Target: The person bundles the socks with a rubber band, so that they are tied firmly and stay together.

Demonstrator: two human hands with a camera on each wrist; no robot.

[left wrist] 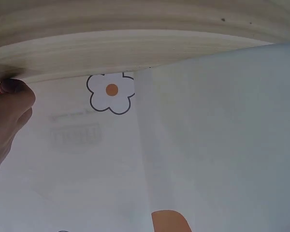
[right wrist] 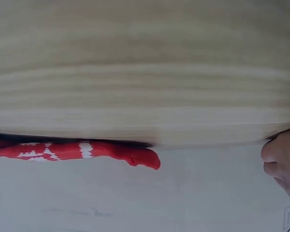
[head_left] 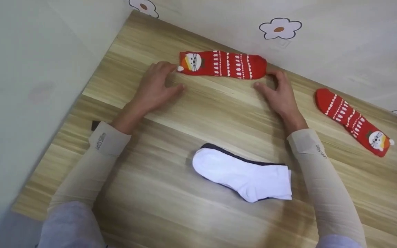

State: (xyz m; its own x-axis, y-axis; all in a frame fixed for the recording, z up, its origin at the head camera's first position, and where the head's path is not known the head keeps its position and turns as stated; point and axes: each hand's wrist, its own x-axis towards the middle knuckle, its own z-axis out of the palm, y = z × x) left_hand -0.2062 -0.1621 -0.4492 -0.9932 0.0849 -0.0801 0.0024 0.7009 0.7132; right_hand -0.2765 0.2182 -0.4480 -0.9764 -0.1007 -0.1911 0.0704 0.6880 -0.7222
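Observation:
A red Christmas sock (head_left: 233,65) with white patterns and a cat face lies flat along the table's back edge, between the two hands. At its cuff end, my left hand (head_left: 155,86) has fingertips by the white pom-pom, thumb spread apart. My right hand (head_left: 281,94) is at the toe end, index finger beside the toe and thumb just in front of it. Both hands rest low over the table with nothing gripped. Further right lies a matching red sock (head_left: 352,120), set diagonally; the right wrist view shows this red sock (right wrist: 101,151) apart from the right hand (right wrist: 282,162).
Nearer the body, a white sock (head_left: 240,172) lies on top of a dark sock (head_left: 219,150), between the forearms. The wood-grain table (head_left: 150,193) meets a pale wall (head_left: 219,20) with flower prints at the back. A small dark object (head_left: 95,125) shows beside the left wrist.

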